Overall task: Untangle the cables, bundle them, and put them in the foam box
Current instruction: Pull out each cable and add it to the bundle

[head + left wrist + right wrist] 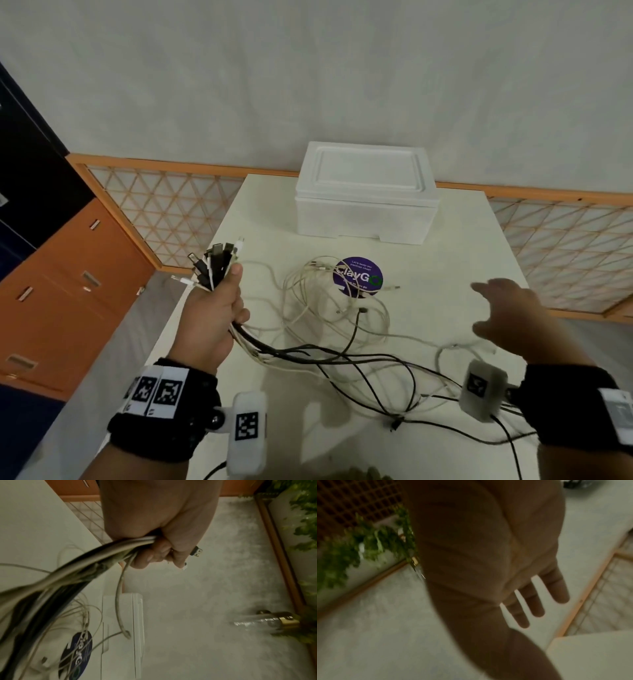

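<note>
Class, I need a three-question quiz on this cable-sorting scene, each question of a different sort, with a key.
1. True or false: the foam box has its lid on.
2. Which of the hands grips the cable ends? A) left hand B) right hand C) both
3. Fill in: loose cables on the table lie across a round purple ____.

Key: 1 true; 2 A, as the right hand is spread above the table, holding nothing; 3 sticker.

Cables [329, 308] sprawl before foam box [366, 195]
</note>
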Action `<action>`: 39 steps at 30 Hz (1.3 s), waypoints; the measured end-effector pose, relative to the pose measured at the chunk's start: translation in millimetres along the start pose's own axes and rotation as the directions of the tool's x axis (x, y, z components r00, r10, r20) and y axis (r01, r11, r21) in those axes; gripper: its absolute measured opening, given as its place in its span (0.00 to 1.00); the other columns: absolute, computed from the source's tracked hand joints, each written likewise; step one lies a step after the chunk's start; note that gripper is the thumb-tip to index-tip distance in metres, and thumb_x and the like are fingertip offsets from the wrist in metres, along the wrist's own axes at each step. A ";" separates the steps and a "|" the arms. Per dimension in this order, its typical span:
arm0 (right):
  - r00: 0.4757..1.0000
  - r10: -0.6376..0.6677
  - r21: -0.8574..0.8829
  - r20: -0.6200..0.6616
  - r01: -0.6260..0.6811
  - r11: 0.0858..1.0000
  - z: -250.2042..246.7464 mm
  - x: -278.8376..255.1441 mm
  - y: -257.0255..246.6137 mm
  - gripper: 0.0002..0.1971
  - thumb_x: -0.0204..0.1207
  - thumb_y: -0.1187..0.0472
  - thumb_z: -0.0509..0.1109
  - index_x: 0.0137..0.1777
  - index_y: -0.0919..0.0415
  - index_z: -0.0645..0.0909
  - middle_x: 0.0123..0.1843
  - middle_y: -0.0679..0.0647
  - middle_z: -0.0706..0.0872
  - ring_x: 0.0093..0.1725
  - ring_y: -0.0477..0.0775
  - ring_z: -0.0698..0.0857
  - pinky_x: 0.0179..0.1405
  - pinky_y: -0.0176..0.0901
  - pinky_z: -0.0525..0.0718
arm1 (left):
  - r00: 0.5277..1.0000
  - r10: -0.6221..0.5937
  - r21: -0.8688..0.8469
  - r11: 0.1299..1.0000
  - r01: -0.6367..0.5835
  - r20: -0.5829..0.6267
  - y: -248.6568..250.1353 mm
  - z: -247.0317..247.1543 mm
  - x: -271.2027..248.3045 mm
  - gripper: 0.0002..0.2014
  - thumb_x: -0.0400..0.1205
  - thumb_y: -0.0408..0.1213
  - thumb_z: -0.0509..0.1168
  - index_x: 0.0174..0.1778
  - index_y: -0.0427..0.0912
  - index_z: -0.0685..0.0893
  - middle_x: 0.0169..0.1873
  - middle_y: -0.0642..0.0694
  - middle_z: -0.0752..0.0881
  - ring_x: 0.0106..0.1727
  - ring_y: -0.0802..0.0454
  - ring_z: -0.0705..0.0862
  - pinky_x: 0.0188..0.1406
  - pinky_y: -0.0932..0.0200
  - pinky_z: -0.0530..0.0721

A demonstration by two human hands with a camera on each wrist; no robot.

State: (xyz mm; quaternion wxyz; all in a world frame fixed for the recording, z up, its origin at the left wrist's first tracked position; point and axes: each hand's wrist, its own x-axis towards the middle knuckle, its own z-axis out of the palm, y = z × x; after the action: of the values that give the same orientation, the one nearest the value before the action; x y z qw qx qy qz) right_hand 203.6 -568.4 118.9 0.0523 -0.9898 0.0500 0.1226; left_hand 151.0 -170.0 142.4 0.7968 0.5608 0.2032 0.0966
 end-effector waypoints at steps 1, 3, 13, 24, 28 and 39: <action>0.996 -0.092 0.085 -0.014 0.092 0.992 -7.0 -7.4 -15.5 0.39 0.64 0.54 0.76 0.77 0.53 0.68 0.78 0.58 0.67 0.77 0.60 0.65 0.77 0.50 0.61 | 1.000 0.005 -0.026 1.000 -0.004 0.022 1.6 7.0 -3.8 0.16 0.83 0.41 0.65 0.30 0.51 0.71 0.18 0.56 0.62 0.17 0.60 0.57 0.18 0.66 0.62; 0.937 -0.322 0.337 -0.133 0.348 0.875 -23.2 -32.2 -65.1 0.42 0.63 0.51 0.78 0.78 0.54 0.66 0.79 0.54 0.65 0.79 0.54 0.62 0.76 0.40 0.56 | 0.996 0.005 -0.057 0.998 -0.001 0.085 2.6 23.4 -13.5 0.16 0.83 0.39 0.64 0.30 0.50 0.70 0.17 0.56 0.60 0.17 0.60 0.57 0.18 0.66 0.63; 0.739 -0.653 -0.024 0.165 0.665 0.747 30.3 -65.4 -171.9 0.05 0.69 0.56 0.66 0.43 0.53 0.75 0.40 0.53 0.85 0.52 0.58 0.85 0.80 0.63 0.50 | 0.960 -0.047 -0.329 0.934 0.140 0.277 10.8 46.6 -38.3 0.13 0.76 0.45 0.63 0.27 0.46 0.74 0.21 0.49 0.74 0.21 0.56 0.72 0.24 0.63 0.78; 0.944 -0.305 0.024 -0.129 0.310 0.950 30.2 -79.9 -42.5 0.06 0.69 0.57 0.73 0.44 0.45 0.80 0.31 0.49 0.84 0.33 0.55 0.85 0.29 0.44 0.77 | 0.927 -0.318 -0.585 0.797 0.149 -0.198 -42.1 -58.1 -2.2 0.17 0.86 0.50 0.58 0.35 0.46 0.75 0.23 0.56 0.80 0.25 0.62 0.82 0.34 0.66 0.88; 0.952 -0.304 0.013 -0.044 0.305 0.952 49.3 -78.4 -38.0 0.03 0.72 0.52 0.72 0.44 0.45 0.80 0.29 0.44 0.78 0.31 0.49 0.81 0.30 0.43 0.77 | 0.878 -0.395 -0.539 0.818 0.201 -0.272 -70.1 -55.8 -4.5 0.20 0.85 0.51 0.59 0.28 0.48 0.67 0.13 0.56 0.68 0.13 0.61 0.68 0.22 0.68 0.79; 0.926 -0.356 0.314 0.124 0.304 0.900 51.7 -32.2 -85.1 0.17 0.66 0.43 0.77 0.54 0.41 0.82 0.49 0.39 0.83 0.44 0.39 0.81 0.43 0.24 0.78 | 0.851 -0.525 -0.534 0.719 0.445 0.003 -103.7 -63.3 2.1 0.10 0.81 0.30 0.52 0.34 0.42 0.71 0.24 0.48 0.71 0.22 0.53 0.70 0.39 0.57 0.71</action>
State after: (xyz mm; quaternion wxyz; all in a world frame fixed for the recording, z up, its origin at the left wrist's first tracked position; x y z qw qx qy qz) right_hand 169.7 -475.4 84.8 0.2205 -0.9505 -0.1064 0.1913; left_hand 117.9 -151.7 26.9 0.8967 0.2441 0.3684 -0.0235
